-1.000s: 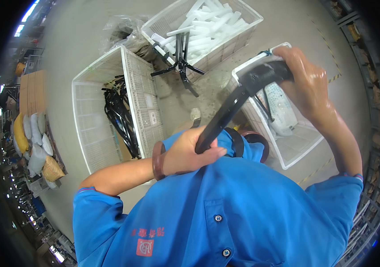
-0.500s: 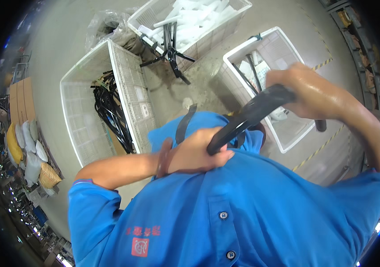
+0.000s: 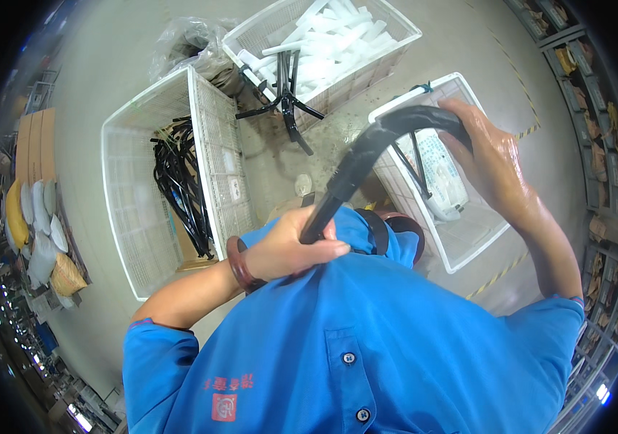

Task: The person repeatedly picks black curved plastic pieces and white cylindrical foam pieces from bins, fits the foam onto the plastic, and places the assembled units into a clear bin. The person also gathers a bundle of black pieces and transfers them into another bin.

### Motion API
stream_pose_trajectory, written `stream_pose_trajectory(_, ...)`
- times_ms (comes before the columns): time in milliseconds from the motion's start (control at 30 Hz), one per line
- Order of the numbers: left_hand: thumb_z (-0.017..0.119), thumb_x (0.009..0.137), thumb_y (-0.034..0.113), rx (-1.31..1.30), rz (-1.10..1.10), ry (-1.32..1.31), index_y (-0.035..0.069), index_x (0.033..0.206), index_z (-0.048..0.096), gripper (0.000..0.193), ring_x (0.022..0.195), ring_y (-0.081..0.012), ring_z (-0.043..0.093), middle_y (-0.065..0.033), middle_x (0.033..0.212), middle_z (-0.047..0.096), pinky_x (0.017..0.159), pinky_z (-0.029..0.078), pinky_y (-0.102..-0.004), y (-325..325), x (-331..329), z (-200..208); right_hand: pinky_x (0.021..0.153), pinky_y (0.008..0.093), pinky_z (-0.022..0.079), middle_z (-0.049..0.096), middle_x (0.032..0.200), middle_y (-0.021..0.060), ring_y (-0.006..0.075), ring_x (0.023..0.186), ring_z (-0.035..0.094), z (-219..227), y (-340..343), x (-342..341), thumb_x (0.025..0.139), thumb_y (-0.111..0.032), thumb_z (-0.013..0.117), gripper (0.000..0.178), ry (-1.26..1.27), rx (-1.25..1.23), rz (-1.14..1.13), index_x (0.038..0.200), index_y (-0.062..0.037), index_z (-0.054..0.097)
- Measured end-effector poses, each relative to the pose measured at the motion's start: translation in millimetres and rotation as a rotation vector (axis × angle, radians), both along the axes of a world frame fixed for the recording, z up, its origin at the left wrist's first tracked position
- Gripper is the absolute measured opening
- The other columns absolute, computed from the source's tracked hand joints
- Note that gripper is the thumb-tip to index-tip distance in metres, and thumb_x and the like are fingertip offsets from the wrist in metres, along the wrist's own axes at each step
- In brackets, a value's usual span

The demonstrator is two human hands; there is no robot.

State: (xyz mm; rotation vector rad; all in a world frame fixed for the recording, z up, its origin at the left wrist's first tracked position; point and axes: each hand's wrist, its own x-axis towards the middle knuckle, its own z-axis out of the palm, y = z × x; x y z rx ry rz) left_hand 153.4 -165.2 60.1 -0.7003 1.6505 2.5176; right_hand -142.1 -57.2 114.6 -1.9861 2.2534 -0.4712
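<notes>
A bent black tube (image 3: 361, 155) slants up to the right in front of my chest. Partway along, a thicker black sleeve begins and runs round the curve. My left hand (image 3: 286, 244) is closed round the thinner lower end, close to my shirt. At the curved upper end, my right hand (image 3: 495, 155) grips the sleeve from the outside, and its skin looks wet. Beyond the tube stands a white crate (image 3: 479, 253) holding a white container (image 3: 435, 170) and thin dark rods.
On the left, a white mesh crate (image 3: 124, 239) holds black bent tubes (image 3: 178, 188). Another crate (image 3: 388, 47) is heaped with white tubes (image 3: 338, 36); a black legged frame (image 3: 287, 101) stands against it. Shelving (image 3: 576, 87) lines the right side.
My right hand has shifted slightly outward and its elbow has come down. The tube's curve now rises higher, and its lower end has moved left with my left hand.
</notes>
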Motion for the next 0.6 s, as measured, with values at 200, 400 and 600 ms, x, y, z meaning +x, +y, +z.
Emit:
stream_pose_trajectory(200,0.075,0.084,0.017,-0.207,-0.058,-0.044,0.008,0.082,0.057,0.02,0.066,-0.0046,0.051,0.0034,0.072,0.056,0.06,0.042,-0.0242,18,-6,15,0.046,0.025,0.047,0.053,0.064,0.0009,0.0093,0.052,0.059,31,-12,-37,0.08,-0.025,0.078,0.031,-0.757,0.508,0.003,0.091,-0.0026,0.061)
stream_pose_trajectory(400,0.077,0.083,0.014,-0.249,-0.091,0.053,0.008,0.081,0.057,0.021,0.063,-0.0037,0.05,0.004,0.07,0.055,0.056,0.039,-0.0236,18,-5,13,0.044,0.0261,0.044,0.063,0.068,0.0076,0.0125,0.045,0.055,34,-16,-42,0.077,-0.012,0.079,0.034,-1.032,0.694,0.16,0.102,0.0021,0.061)
stream_pose_trajectory(600,0.075,0.084,0.018,-0.232,-0.037,0.019,0.007,0.082,0.056,0.022,0.065,-0.0036,0.048,0.0048,0.071,0.053,0.057,0.038,-0.0241,8,-8,-4,0.069,0.0385,0.055,0.07,0.099,0.0122,0.0261,0.085,0.071,21,-35,1,0.077,0.001,0.073,0.063,-0.033,0.021,0.315,0.134,-0.0127,0.05)
